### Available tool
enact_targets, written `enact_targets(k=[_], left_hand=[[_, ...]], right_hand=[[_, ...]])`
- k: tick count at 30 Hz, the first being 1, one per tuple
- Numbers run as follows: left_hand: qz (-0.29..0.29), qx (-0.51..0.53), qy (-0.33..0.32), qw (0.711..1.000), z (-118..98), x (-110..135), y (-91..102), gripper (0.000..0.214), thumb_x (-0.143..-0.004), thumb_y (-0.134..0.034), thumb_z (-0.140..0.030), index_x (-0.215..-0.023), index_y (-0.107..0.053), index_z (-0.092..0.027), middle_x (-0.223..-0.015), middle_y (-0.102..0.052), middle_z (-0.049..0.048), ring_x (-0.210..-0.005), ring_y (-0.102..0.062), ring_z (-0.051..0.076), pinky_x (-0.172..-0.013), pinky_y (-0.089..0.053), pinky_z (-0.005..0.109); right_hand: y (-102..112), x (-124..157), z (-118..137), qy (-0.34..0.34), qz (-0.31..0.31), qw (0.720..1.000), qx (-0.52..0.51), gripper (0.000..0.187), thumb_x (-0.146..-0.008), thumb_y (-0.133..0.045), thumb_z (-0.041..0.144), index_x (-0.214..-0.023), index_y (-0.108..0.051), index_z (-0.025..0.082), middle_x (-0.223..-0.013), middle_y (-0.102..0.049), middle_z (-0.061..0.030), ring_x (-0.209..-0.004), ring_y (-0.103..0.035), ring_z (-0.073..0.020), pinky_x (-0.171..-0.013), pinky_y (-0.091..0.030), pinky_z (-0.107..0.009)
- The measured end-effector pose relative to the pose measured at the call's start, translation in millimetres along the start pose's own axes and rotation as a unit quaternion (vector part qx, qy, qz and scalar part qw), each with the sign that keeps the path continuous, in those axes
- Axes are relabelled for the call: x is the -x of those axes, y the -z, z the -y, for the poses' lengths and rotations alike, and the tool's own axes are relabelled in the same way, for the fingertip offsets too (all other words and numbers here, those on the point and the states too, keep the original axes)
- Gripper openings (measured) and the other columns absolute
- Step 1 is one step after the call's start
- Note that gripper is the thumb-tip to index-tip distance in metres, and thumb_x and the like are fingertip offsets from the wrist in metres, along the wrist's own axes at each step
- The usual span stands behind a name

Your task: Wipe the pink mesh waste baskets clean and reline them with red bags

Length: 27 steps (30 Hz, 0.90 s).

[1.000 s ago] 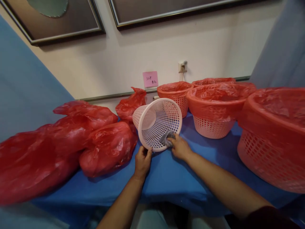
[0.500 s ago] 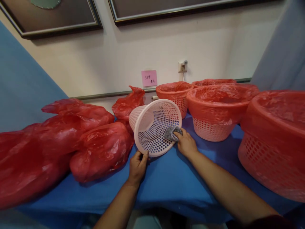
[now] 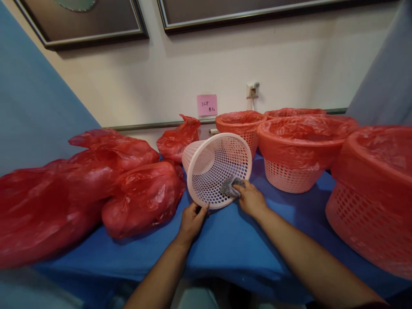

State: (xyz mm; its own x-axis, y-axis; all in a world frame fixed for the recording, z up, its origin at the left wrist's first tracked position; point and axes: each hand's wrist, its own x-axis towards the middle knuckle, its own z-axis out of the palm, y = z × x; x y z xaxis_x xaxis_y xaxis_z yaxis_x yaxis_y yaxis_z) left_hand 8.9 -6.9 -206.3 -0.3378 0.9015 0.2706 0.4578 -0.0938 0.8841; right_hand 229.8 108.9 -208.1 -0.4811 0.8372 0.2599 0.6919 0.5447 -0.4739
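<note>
left hand (image 3: pixel 192 222) pinches the pink basket (image 3: pixel 210 175) at its rim; right hand (image 3: pixel 252 199) clutches grey cloth (image 3: pixel 229 187) (just inside).

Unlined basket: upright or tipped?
Tipped: the unlined basket has its open mouth facing the camera, with the left hand at its lower rim.

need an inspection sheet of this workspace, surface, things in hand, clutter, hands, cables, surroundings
Surface: blue cloth, draped over the front edge
Things in hand: pale perforated basket tipped on its side, mouth toward the person; gray rag inside near the rim
Clutter: red plastic bags at left; baskets lined with red plastic at right
Left hand: grips the tipped basket's lower rim
Right hand: holds the rag against the inner wall
Cables: cord below the wall outlet, lower end hidden
Surroundings: pink note, framed pictures, blue drapes
</note>
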Motion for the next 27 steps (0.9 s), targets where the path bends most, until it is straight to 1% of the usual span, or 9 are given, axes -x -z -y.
enact_targets(k=[4,7,10,12,15,17,21,24,27], left_hand=[[-0.023,-0.001,-0.018,1.000,-0.9,1.8,0.8,0.031,-0.084,-0.066,-0.048,-0.079,-0.067,-0.017,-0.064,-0.069,0.0013,-0.058,-0.064,0.017,-0.057,-0.052,0.026],[-0.007,-0.007,-0.014,1.000,0.0,-1.0,0.5,0.031,-0.083,-0.066,-0.047,-0.079,-0.070,-0.017,-0.064,-0.071,0.0022,-0.059,-0.065,0.018,-0.058,-0.053,0.027],[0.043,-0.013,0.004,0.999,0.6,-3.8,-0.5,0.029,-0.081,-0.068,-0.044,-0.082,-0.076,-0.016,-0.077,-0.078,0.0058,-0.070,-0.070,0.021,-0.068,-0.057,0.031],[0.064,-0.005,0.009,0.998,-0.1,-3.9,-0.9,0.028,-0.080,-0.070,-0.043,-0.087,-0.077,-0.016,-0.085,-0.080,0.0072,-0.077,-0.072,0.023,-0.074,-0.059,0.033],[0.041,0.011,0.001,0.999,-2.7,-0.9,0.1,0.029,-0.080,-0.069,-0.044,-0.086,-0.073,-0.015,-0.075,-0.075,0.0049,-0.067,-0.069,0.020,-0.065,-0.057,0.030],[-0.014,0.023,-0.009,1.000,-4.5,1.6,2.0,0.030,-0.083,-0.067,-0.046,-0.086,-0.068,-0.016,-0.065,-0.068,0.0001,-0.056,-0.062,0.016,-0.055,-0.053,0.026],[-0.087,0.023,-0.027,0.996,-4.3,3.1,4.9,0.033,-0.087,-0.063,-0.050,-0.080,-0.060,-0.018,-0.059,-0.058,-0.0045,-0.049,-0.055,0.012,-0.048,-0.047,0.022],[-0.043,0.013,-0.015,0.999,-1.5,0.2,2.5,0.034,-0.085,-0.064,-0.051,-0.085,-0.065,-0.017,-0.063,-0.064,-0.0017,-0.054,-0.060,0.015,-0.053,-0.051,0.025],[0.033,0.002,0.011,0.999,-0.4,-2.9,-1.4,0.033,-0.082,-0.067,-0.049,-0.083,-0.070,-0.016,-0.067,-0.071,0.0027,-0.059,-0.065,0.018,-0.058,-0.053,0.028]], right_hand=[[8.3,-2.0,-13.0,-0.050,-0.049,0.997,0.033,0.062,-0.084,-0.052,0.007,-0.143,-0.057,0.024,-0.149,-0.046,-0.0139,-0.124,-0.055,-0.0298,-0.109,-0.044,-0.045],[-4.4,6.2,-4.3,0.026,0.013,0.997,-0.074,0.065,-0.078,-0.058,0.007,-0.140,-0.060,0.024,-0.145,-0.051,-0.0109,-0.124,-0.057,-0.0254,-0.110,-0.045,-0.038],[-19.2,13.6,11.1,0.130,0.083,0.970,-0.187,0.065,-0.074,-0.060,0.007,-0.136,-0.063,0.028,-0.134,-0.058,-0.0057,-0.119,-0.060,-0.0195,-0.105,-0.049,-0.031],[-21.9,14.4,16.4,0.153,0.095,0.962,-0.203,0.066,-0.074,-0.061,0.008,-0.137,-0.062,0.028,-0.134,-0.058,-0.0052,-0.119,-0.060,-0.0187,-0.105,-0.049,-0.030],[-11.9,8.6,9.4,0.108,0.062,0.986,-0.114,0.063,-0.077,-0.060,0.009,-0.138,-0.062,0.026,-0.141,-0.055,-0.0080,-0.125,-0.057,-0.0226,-0.109,-0.046,-0.035],[-0.4,2.5,-2.6,0.037,0.013,0.999,-0.025,0.060,-0.081,-0.057,0.008,-0.138,-0.062,0.026,-0.146,-0.050,-0.0105,-0.125,-0.056,-0.0265,-0.109,-0.046,-0.040],[10.8,-2.3,-18.7,-0.032,-0.052,0.998,0.028,0.062,-0.082,-0.053,0.006,-0.141,-0.059,0.025,-0.152,-0.043,-0.0132,-0.127,-0.054,-0.0299,-0.109,-0.044,-0.046],[-1.0,4.9,-8.7,0.049,0.004,0.997,-0.053,0.063,-0.077,-0.056,0.004,-0.137,-0.063,0.022,-0.146,-0.050,-0.0121,-0.128,-0.055,-0.0263,-0.112,-0.043,-0.040],[-18.0,13.8,10.5,0.147,0.064,0.975,-0.156,0.065,-0.075,-0.058,0.005,-0.137,-0.063,0.026,-0.139,-0.056,-0.0079,-0.127,-0.056,-0.0211,-0.111,-0.045,-0.034]])
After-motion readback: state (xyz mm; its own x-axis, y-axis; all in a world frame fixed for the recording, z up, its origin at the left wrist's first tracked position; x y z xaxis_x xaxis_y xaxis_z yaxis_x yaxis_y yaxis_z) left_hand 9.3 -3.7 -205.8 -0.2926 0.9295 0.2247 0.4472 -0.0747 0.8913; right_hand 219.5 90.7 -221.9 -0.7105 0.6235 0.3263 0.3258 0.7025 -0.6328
